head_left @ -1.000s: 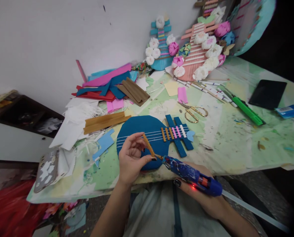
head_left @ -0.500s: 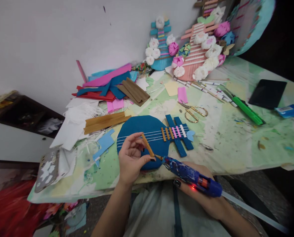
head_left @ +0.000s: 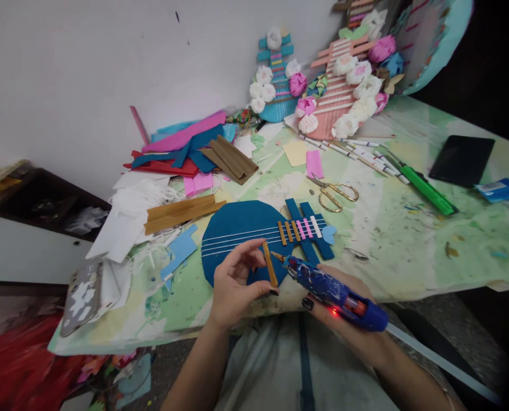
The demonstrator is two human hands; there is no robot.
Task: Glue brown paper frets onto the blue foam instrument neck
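Observation:
My left hand [head_left: 239, 282] pinches a narrow golden-brown strip [head_left: 270, 264] by its two ends, between thumb and fingers. Wrapped in my right hand [head_left: 344, 319] is a blue glue gun [head_left: 329, 288] with a red light lit and a long clear glue stick [head_left: 438, 359] coming out of its back. The gun's nozzle points at the strip, close to its upper part; whether they touch I cannot tell. Beneath lies a dark blue guitar-shaped cutout [head_left: 237, 225] with white strings across it and brown, pink and white strips on its neck. My left hand partly covers its body.
Gold-handled scissors [head_left: 334, 193] lie behind the cutout. Folded brown paper [head_left: 181, 212] and light blue scraps [head_left: 181, 254] are to its left, near a phone [head_left: 82, 297]. A green cutter [head_left: 428, 188] and a black flat object [head_left: 462, 160] lie right. Decorated guitars [head_left: 280, 85] lean at the back.
My left hand has moved slightly right and down, and the strip has turned more upright. The glue gun's nozzle has gone from the strip's lower end to near its upper part.

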